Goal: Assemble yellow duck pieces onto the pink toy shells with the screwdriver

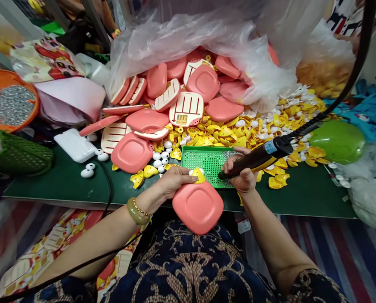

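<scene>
Just ahead, a green perforated tray (207, 166) holds small silvery pieces (229, 155).

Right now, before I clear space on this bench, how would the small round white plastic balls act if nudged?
The small white plastic balls will probably roll, as they look nearly spherical and sit loose on the smooth green bench top. They seem light, perhaps hollow, so a slight push could scatter them.

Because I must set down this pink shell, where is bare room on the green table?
Bare green table shows left of the left hand, below the white balls, and right of the right hand, below the yellow pieces. The back is crowded with pink shells.
</scene>
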### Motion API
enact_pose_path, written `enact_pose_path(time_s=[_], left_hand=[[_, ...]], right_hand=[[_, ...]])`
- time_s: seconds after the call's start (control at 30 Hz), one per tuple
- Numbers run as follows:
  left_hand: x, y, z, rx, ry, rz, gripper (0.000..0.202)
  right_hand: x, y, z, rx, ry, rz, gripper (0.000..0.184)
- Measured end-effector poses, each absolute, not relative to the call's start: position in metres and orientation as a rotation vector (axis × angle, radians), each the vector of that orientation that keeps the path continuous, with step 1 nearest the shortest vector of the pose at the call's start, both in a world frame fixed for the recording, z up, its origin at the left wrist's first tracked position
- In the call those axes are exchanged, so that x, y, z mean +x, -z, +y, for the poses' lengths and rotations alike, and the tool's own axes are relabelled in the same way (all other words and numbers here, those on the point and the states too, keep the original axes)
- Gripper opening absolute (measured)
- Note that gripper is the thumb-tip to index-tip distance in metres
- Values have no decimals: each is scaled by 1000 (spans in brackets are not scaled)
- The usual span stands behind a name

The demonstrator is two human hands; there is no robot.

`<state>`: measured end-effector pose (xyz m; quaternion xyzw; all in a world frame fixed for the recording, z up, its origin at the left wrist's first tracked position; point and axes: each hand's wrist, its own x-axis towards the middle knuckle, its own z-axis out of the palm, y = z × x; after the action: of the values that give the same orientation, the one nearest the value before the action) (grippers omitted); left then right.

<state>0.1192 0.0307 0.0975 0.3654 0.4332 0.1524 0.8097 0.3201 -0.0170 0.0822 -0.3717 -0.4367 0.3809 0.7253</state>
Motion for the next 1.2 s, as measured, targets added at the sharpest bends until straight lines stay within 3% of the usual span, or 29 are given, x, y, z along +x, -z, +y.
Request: enact_pose_path(time_s=[0.67,0.93,1.2], left_hand=[[122,-104,31,699,-337,965,14],[123,-95,29,756,-366,987,28],[126,-90,27,818,-409,997,38]], right_hand=[[313,-87,-18,-872,-809,-955,50],[290,-144,-27,-653,-693,-1002,60],[269,-134,-26,-723,-726,-1102,61]])
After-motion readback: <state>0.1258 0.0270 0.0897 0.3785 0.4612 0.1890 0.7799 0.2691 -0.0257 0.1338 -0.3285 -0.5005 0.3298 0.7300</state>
